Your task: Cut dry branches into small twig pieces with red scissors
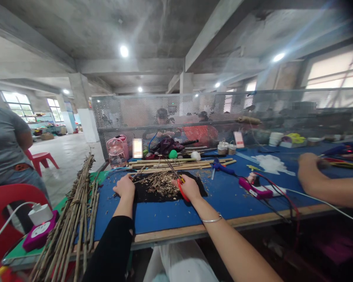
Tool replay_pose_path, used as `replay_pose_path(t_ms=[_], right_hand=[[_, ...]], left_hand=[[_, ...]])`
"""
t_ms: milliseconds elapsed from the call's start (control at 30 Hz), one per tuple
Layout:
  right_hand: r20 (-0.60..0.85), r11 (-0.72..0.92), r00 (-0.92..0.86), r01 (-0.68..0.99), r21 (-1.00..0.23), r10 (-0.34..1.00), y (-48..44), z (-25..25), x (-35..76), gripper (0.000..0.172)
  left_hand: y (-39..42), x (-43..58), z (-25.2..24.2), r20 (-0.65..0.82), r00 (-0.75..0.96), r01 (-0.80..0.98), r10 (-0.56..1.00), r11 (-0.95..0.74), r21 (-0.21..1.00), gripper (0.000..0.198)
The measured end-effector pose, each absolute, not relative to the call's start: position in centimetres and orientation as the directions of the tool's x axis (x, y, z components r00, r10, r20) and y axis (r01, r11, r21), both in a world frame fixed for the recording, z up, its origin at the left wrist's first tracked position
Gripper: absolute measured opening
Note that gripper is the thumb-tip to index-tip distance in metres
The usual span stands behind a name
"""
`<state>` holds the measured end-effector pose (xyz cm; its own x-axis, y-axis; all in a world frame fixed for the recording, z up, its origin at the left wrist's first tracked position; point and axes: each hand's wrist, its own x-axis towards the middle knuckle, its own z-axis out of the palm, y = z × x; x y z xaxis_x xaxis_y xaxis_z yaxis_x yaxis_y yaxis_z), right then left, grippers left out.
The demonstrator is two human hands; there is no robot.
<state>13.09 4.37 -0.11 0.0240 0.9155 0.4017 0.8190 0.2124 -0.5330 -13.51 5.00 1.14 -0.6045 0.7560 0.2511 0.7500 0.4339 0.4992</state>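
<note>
My right hand [190, 188] is closed around red-handled scissors [181, 191], their blades pointing up and away over the heap. At the left end of a black cloth [141, 196], my left hand [125, 185] is closed, with a thin twig [139, 171] running out from its fingers; its fingertips are partly hidden. Between both hands, a heap of short cut twig pieces [161, 183] lies on the cloth. Behind the heap, several long pale sticks [153, 169] lie across the blue table [153, 219].
A bundle of long dry stalks [79, 203] lies at the left. To the right are a blue glue gun [223, 167], a purple power strip [257, 190] with cables, and a co-worker's arm [320, 182]. A perforated metal screen [120, 113] stands behind. A pink bottle [117, 152] is back left.
</note>
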Motion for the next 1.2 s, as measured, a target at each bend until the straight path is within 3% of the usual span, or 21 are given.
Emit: replay_pose_path(t_ms=[333,600,867,1067,1200], right_hand=[[0.397,0.206,0.019,0.832,-0.515,0.918,4.3,-0.1,13.0,0.036],[0.423,0.210,0.037,0.827,-0.521,0.905,4.3,-0.1,13.0,0.036],[0.401,0.186,0.051,0.828,-0.529,0.914,4.1,0.2,12.9,0.037],[0.360,0.015,0.199,0.859,-0.511,0.911,3.9,1.2,13.2,0.047],[0.251,-0.147,0.278,0.887,-0.437,0.927,4.3,2.6,15.5,0.059]], left_hand=[[4.6,-12.1,0.7,0.261,-0.489,0.852,0.832,0.392,0.347,0.024],[5.1,-12.2,0.0,0.232,-0.530,0.829,0.816,0.441,0.344,0.025],[4.9,-11.7,0.4,0.346,-0.452,0.877,0.822,0.337,0.343,0.031],[4.3,-11.2,1.6,0.433,-0.383,0.899,0.816,0.222,0.377,0.036],[4.0,-10.6,2.1,0.439,-0.360,0.890,0.823,0.163,0.425,0.035]])
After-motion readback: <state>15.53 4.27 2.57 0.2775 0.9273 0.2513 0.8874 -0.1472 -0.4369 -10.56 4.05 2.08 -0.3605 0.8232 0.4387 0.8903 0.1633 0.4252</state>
